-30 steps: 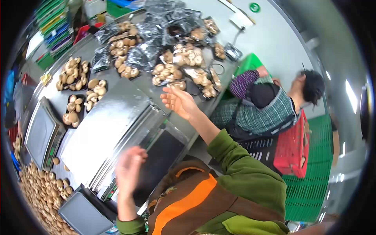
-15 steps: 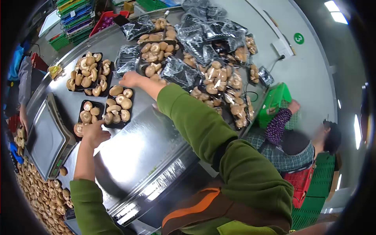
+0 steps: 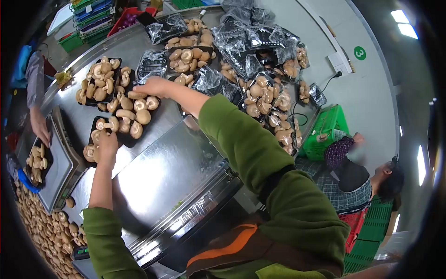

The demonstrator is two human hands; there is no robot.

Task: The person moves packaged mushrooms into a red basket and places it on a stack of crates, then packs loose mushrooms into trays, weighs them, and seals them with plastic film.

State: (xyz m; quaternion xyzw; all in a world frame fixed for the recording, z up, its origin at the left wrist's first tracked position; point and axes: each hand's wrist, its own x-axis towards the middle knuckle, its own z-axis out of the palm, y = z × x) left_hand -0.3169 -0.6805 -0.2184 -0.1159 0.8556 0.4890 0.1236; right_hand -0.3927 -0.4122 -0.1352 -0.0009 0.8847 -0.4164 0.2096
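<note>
My left hand (image 3: 107,145) is closed on a mushroom (image 3: 108,123) over a small black tray of mushrooms at the left. My right hand (image 3: 153,87) has its fingers pressed round a mushroom (image 3: 137,95) at the top of the neighbouring tray. That tray holds several brown mushrooms (image 3: 143,116) and stands just right of the small tray. Behind my hands, another mushroom tray (image 3: 100,81) rests overlapping a second one. Wrapped mushroom packs (image 3: 260,95) lie piled right of my right forearm.
A scale (image 3: 58,162) stands at the left, where a co-worker's hand (image 3: 39,126) and blue-gloved hand (image 3: 28,181) hold a mushroom tray (image 3: 38,162). Loose mushrooms (image 3: 46,228) fill the lower left. Beside a green basket (image 3: 327,130) sits another person (image 3: 348,181) at the right.
My left hand has gone from the gap between the trays to the small tray and gripped a mushroom. My right hand has moved slightly left. The co-worker's tray has come onto the scale's edge.
</note>
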